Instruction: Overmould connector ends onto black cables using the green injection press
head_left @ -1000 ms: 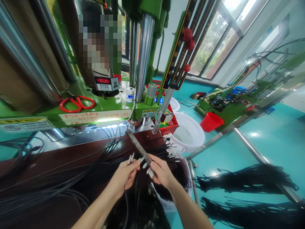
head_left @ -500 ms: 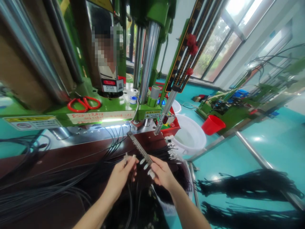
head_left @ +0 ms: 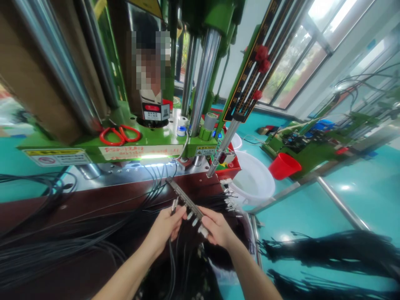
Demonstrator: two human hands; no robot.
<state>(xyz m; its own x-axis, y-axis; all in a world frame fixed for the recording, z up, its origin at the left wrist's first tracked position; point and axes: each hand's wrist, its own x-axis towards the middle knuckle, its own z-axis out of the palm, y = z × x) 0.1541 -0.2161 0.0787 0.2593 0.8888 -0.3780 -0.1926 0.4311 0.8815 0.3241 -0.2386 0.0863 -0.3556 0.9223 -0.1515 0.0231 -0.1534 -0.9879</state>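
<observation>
My right hand [head_left: 218, 228] is closed around the lower end of a slim grey metal bar [head_left: 183, 197] with slots, which slants up and away to the left. Several silver cable connectors [head_left: 195, 222] stick out along the bar's near side. My left hand [head_left: 168, 225] pinches a cable connector [head_left: 174, 204] close beside the bar, its fingertips by the slots; whether they touch it I cannot tell. Black cables [head_left: 171, 266] hang down below my left hand.
A green press [head_left: 78, 146] stands ahead, with red-handled scissors [head_left: 120, 135] on its ledge. Black cables [head_left: 78, 241] cover the brown table [head_left: 103, 198] at left; connector ends [head_left: 230, 200] lie at right. Beyond are a white tub [head_left: 259, 175] and a red bucket [head_left: 285, 166].
My left hand has moved right and in towards the bar with its connector. My right hand still holds the bar. The whole view has shifted slightly.
</observation>
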